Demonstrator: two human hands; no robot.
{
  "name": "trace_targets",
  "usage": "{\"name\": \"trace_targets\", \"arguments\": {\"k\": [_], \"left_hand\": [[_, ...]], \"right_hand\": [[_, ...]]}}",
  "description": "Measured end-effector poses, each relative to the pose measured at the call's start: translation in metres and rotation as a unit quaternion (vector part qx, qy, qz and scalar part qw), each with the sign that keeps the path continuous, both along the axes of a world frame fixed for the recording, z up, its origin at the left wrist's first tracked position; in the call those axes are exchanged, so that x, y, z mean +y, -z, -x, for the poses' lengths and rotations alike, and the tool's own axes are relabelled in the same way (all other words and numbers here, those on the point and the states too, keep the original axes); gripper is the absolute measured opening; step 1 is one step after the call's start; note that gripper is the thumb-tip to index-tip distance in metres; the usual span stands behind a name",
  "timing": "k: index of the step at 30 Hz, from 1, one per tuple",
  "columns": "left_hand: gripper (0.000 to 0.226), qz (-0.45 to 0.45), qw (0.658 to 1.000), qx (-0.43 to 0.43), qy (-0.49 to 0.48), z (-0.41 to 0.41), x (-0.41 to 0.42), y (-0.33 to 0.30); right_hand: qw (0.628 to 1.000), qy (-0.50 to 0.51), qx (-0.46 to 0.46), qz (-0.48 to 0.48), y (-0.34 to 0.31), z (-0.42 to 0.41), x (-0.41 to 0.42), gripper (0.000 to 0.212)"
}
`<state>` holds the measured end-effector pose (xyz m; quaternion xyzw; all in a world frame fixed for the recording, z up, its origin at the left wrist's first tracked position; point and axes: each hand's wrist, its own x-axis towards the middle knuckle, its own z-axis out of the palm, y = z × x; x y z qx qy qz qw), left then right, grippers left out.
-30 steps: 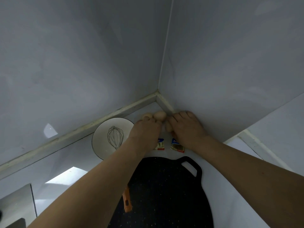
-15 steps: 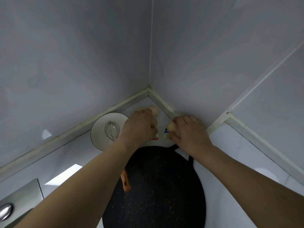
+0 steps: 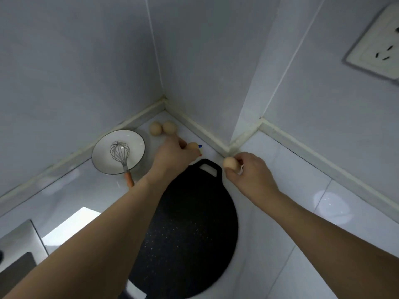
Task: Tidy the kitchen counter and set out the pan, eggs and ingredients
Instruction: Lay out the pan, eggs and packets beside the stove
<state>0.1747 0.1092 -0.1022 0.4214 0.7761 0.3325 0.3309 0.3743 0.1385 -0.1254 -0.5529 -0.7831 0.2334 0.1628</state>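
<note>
While gripped: 2 eggs (image 3: 229, 163), hands (image 3: 251, 172).

Home kitchen, counter corner. White tiled walls (image 3: 86, 61) meeting a pale counter (image 3: 302, 212); wall socket (image 3: 375, 44); black pan (image 3: 190, 229); bowl (image 3: 138, 145) holding a whisk (image 3: 121, 152); eggs (image 3: 163, 127); steel sink edge (image 3: 19, 240) at lower left.

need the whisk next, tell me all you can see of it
The whisk has thin, shiny wire loops that look like steel and an orange handle. Its wire head lies inside the white bowl; the stem leans over the near rim, and the handle points down toward the counter. Neither hand touches it.
</note>
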Motion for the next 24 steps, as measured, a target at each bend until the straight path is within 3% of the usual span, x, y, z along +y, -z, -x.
{"name": "trace_targets", "arguments": {"k": [6, 10, 14, 24], "left_hand": [[0.014, 0.034, 0.996, -0.075, -0.027, -0.032, -0.018, 0.0], [0.021, 0.052, 0.992, -0.112, -0.011, -0.061, -0.027, -0.002], [0.014, 0.072, 0.989, -0.129, 0.008, -0.099, -0.028, 0.002], [0.019, 0.077, 0.985, -0.141, 0.057, -0.219, -0.016, 0.013]], "right_hand": [[0.999, 0.042, 0.007, 0.02, -0.003, -0.039, -0.021, 0.04], [0.996, 0.08, 0.022, 0.036, -0.008, -0.063, -0.031, 0.037], [0.99, 0.122, 0.032, 0.056, -0.01, -0.098, -0.043, 0.035], [0.955, 0.26, 0.062, 0.13, -0.008, -0.22, -0.067, 0.028]]}}
